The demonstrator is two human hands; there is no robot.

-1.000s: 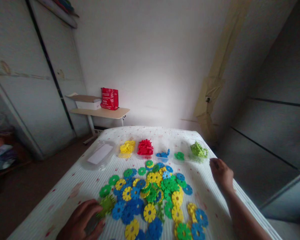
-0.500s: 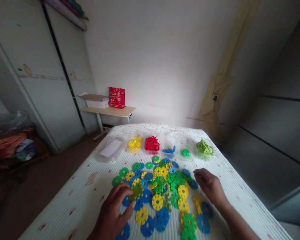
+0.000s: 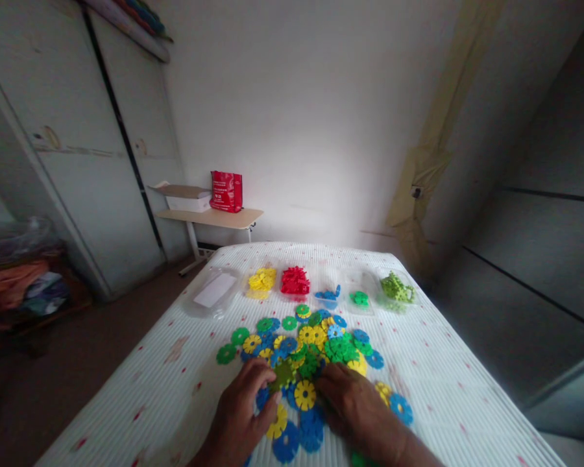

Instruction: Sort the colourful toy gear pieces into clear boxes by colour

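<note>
A heap of blue, green and yellow plastic snowflake discs (image 3: 316, 344) lies on a white ribbed bedcover (image 3: 442, 370). My left hand (image 3: 241, 415) pinches an olive-green disc (image 3: 283, 374) at the near edge of the heap. My right hand (image 3: 357, 412) rests palm down on the discs beside it, fingers curled close to a yellow disc (image 3: 304, 394). Whether the right hand grips anything is hidden. Behind the heap stands a row of clear tubs with yellow pieces (image 3: 263, 280), red pieces (image 3: 294, 281), blue pieces (image 3: 328, 295), green pieces (image 3: 359, 298) and light-green pieces (image 3: 395, 287).
A clear tub lid (image 3: 213, 292) lies at the row's left end. Beyond the bed a small side table (image 3: 209, 217) carries a red bag (image 3: 226, 191) and a box. Wardrobe doors (image 3: 53, 162) fill the left; clothes lie on the floor at far left.
My right hand has come back from the light-green tub to the near part of the heap. My left hand has carried the olive-green disc rightward toward the middle.
</note>
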